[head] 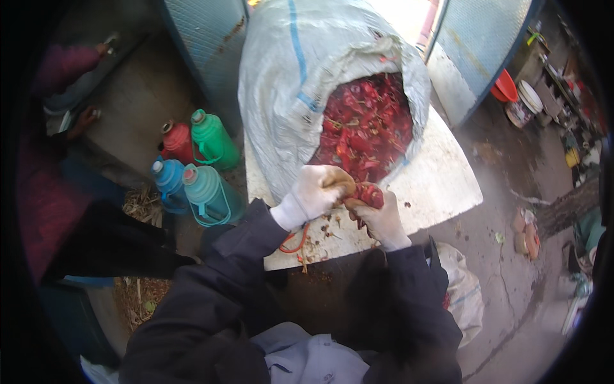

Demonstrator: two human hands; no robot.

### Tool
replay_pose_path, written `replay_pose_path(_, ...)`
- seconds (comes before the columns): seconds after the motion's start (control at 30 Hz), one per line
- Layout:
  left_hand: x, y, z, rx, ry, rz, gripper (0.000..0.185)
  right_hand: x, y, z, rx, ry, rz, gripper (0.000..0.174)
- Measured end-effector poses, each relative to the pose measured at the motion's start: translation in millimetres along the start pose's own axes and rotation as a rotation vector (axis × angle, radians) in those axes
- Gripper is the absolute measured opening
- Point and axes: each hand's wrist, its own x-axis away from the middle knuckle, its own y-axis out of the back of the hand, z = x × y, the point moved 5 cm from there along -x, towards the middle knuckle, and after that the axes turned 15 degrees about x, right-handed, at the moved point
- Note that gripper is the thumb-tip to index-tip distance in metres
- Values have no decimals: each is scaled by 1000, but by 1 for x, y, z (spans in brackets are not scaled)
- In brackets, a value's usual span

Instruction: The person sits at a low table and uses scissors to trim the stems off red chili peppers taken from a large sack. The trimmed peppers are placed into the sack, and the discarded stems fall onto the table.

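Dried red chili peppers are bunched in my right hand, which wears a pale work glove and is closed around them. My left hand, gloved too, pinches at the near end of the same bunch; what lies between its fingertips is too small to tell. Just beyond both hands gapes a large white woven sack lying on its side, full of dried red chilies. It rests on a white board. Near my left wrist, scissors with orange handles lie partly hidden among stems and scraps.
Several thermos flasks stand left of the board. Another person's arm in a dark red sleeve is at the far left. A second woven sack lies at the right. Metal door panels flank the large sack; a log lies farther right.
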Motion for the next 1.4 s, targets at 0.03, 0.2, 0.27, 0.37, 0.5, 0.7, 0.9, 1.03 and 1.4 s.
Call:
replay_pose_path(0.03, 1, 0, 7, 142, 135, -21, 18, 1, 0, 1, -46, 24, 18, 21)
replay_pose_path(0.2, 5, -5, 17, 434, 260, -16, 23, 4, 5, 2, -81, -4, 42, 22)
replay_pose_path(0.27, 7, -8, 23, 551, 293, -27, 24, 4, 7, 2, -77, 38, 35, 22)
replay_pose_path(0.37, 8, -11, 33, 702, 333, -27, 29, 5, 10, -2, -60, 75, 31, 23)
replay_pose_path(0.5, 8, -15, 44, 1007, 401, 15, 32, 7, 11, -6, -72, 74, 28, 25)
replay_pose_path(0.7, 4, -8, 40, 708, 319, -60, 29, 10, 15, 11, 411, 478, -216, 26)
replay_pose_path(0.9, -30, 90, 8, 101, 75, -464, 20, 20, 17, 1, 779, 525, -299, 32)
replay_pose_path(1.03, -38, 79, 66, -626, 610, 17, 29, 13, 37, -12, 379, 224, -354, 27)
replay_pose_path(1.4, -48, 58, 119, -1159, 145, 67, 46, 8, 45, -9, -166, -10, -342, 25)
